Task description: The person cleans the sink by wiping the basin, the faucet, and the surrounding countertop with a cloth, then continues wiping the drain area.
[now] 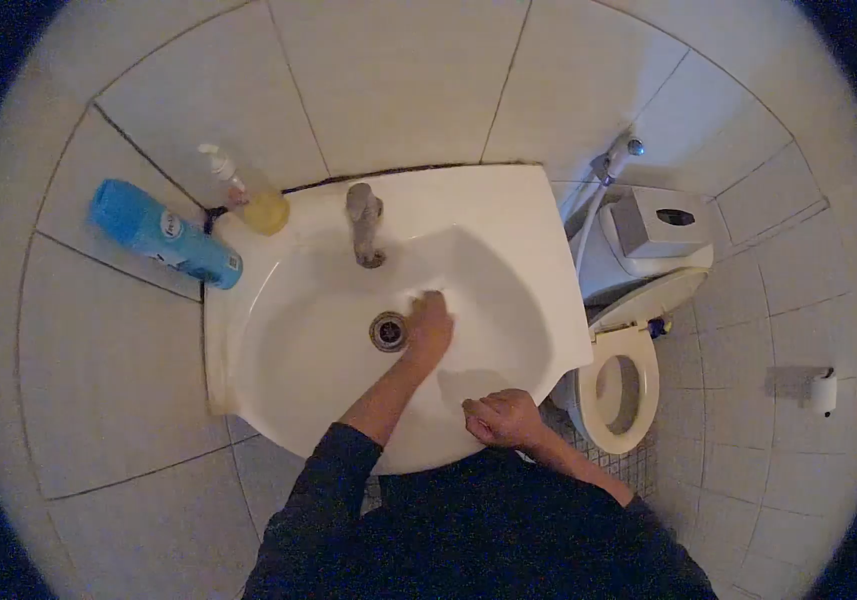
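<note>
Inside the white washbasin (293, 300), my left hand (430, 328) presses against the inner surface just right of the drain (388, 331). Its fingers are curled and slightly blurred. A yellowish patch shows at the fingertips, but I cannot make out what it is. My right hand (503, 418) is closed in a fist at the front right rim of the basin, with nothing visible in it. Behind my left hand stands a grey metal faucet (363, 225); no running water shows.
A blue bottle (168, 235) and a pump bottle of yellow liquid soap (260, 208) stand at the basin's back left corner. To the right are a toilet (648, 400) with its seat down, a tissue box (660, 228), a hand sprayer (620, 158) and a paper roll (824, 393).
</note>
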The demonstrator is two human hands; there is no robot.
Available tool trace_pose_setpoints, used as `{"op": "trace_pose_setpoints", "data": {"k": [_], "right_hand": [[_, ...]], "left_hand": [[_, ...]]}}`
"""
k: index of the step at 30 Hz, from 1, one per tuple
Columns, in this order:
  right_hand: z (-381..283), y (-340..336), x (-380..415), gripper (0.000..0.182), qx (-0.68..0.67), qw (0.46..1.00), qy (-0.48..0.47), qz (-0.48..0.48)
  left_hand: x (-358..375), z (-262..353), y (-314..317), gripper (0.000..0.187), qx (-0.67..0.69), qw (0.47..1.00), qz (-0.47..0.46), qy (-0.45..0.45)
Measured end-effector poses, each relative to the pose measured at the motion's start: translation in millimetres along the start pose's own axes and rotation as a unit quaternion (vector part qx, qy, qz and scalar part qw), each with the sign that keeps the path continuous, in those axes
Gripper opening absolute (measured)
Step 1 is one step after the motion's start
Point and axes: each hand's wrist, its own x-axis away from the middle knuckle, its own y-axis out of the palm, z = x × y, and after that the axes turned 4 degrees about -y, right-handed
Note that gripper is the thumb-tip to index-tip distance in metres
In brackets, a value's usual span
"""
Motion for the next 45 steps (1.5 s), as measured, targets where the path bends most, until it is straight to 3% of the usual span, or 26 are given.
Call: {"op": "trace_pose_setpoints", "data": {"k": [1, 3, 4, 7, 9, 12, 16, 18, 22, 24, 25, 26, 27, 28, 29, 30, 31, 32, 34, 35, 37, 38, 40, 41, 43, 45], "right_hand": [[-0.8, -2.5, -2.2, 0.016, -0.001, 1.000, 0.004, -0.009], [-2.0, -4.4, -4.6, 0.015, -0.008, 1.000, -0.001, -0.005], [-1.9, -5.0, -5.3, 0.015, -0.012, 1.000, 0.000, 0.001], [-0.4, -0.6, -1.8, 0.012, 0.021, 1.000, -0.006, 0.011], [-2.3, -4.3, -3.1, 0.012, 0.020, 1.000, 0.003, -0.008], [-1.1, -4.0, -4.2, 0.013, 0.009, 1.000, 0.004, -0.012], [-1.5, -6.9, -5.6, 0.015, 0.015, 0.999, 0.012, -0.029], [-2.0, -7.7, -6.4, 0.015, 0.016, 0.999, 0.024, -0.036], [-0.6, -5.7, -5.0, 0.015, 0.005, 0.999, 0.030, -0.023], [-0.3, -4.9, -2.9, 0.016, 0.000, 0.998, 0.059, -0.039], [-0.1, -4.7, -3.0, 0.017, -0.008, 0.995, 0.086, -0.056], [-1.0, -5.4, -6.0, 0.017, -0.008, 0.995, 0.085, -0.055], [-2.7, -6.9, -11.7, 0.024, -0.008, 0.985, 0.169, -0.027], [-2.5, -7.3, -18.1, 0.031, -0.008, 0.968, 0.251, 0.001], [-0.5, -6.0, -25.2, 0.031, -0.011, 0.969, 0.245, -0.001], [1.3, -4.6, -33.2, 0.040, -0.061, 0.960, 0.262, 0.077], [3.4, -3.7, -40.6, 0.049, -0.110, 0.942, 0.278, 0.153], [6.4, -2.0, -44.6, 0.049, -0.113, 0.943, 0.274, 0.150], [13.6, 2.0, -49.5, 0.054, -0.255, 0.937, 0.234, 0.055], [12.3, 1.1, -53.5, 0.054, -0.257, 0.937, 0.230, 0.052], [9.5, 2.4, -61.8, 0.059, -0.288, 0.922, 0.256, -0.025], [11.3, 3.9, -66.8, 0.059, -0.290, 0.922, 0.253, -0.029], [19.6, 7.9, -79.3, 0.065, -0.234, 0.907, 0.329, -0.122], [23.9, 11.3, -88.1, 0.065, -0.235, 0.907, 0.326, -0.127], [35.7, 20.2, -105.8, 0.069, -0.174, 0.913, 0.349, -0.119], [50.7, 35.4, -116.7, 0.070, -0.125, 0.941, 0.307, -0.072]], "left_hand": [[6.3, 2.8, 12.0, 0.049, -0.003, 1.000, 0.001, -0.005], [6.3, 13.0, -20.8, 0.050, 0.093, 0.990, -0.105, -0.010], [6.8, 5.9, -19.9, 0.051, 0.015, 0.999, -0.047, 0.024], [-9.8, -5.3, -23.3, 0.052, -0.070, 0.997, -0.027, -0.011], [-7.4, 11.4, -12.6, 0.054, -0.015, 0.995, -0.058, -0.078], [12.3, 22.5, -15.8, 0.051, 0.110, 0.986, -0.123, -0.024], [8.5, -11.1, -21.9, 0.052, 0.063, 0.988, -0.130, 0.056], [-4.6, -22.5, -30.1, 0.051, 0.089, 0.995, -0.025, 0.027], [-15.5, -23.4, -65.4, 0.049, 0.125, 0.989, -0.077, 0.014], [-11.2, -22.2, -67.0, 0.048, 0.205, 0.977, 0.043, -0.027], [-9.2, -21.1, -63.7, 0.048, 0.205, 0.977, 0.044, -0.026], [-6.8, -19.0, -62.1, 0.046, 0.380, 0.913, -0.049, -0.138], [-2.1, -17.3, -61.4, 0.045, 0.534, 0.798, -0.138, -0.244], [8.0, -13.8, -62.0, 0.045, 0.533, 0.798, -0.135, -0.247], [17.7, -7.0, -82.7, 0.044, 0.652, 0.691, -0.171, -0.260], [26.5, -2.4, -102.7, 0.044, 0.754, 0.565, -0.202, -0.267], [32.3, -0.4, -117.1, 0.044, 0.753, 0.567, -0.196, -0.270], [38.1, 1.5, -129.6, 0.043, 0.764, 0.561, -0.189, -0.255], [51.4, -0.2, -125.6, 0.046, 0.782, 0.543, -0.182, -0.247], [55.2, -2.6, -128.3, 0.046, 0.782, 0.543, -0.177, -0.249], [64.1, -10.1, -130.9, 0.052, 0.704, 0.641, -0.173, -0.251], [69.5, -11.1, -128.5, 0.052, 0.704, 0.641, -0.169, -0.255], [81.8, -11.4, -120.5, 0.056, 0.501, 0.835, -0.028, -0.224], [87.3, -13.3, -123.2, 0.056, 0.501, 0.834, -0.026, -0.229], [96.7, -15.9, -134.2, 0.055, 0.349, 0.918, 0.087, -0.165], [108.0, -19.6, -148.7, 0.054, 0.312, 0.937, 0.067, -0.139]]}}
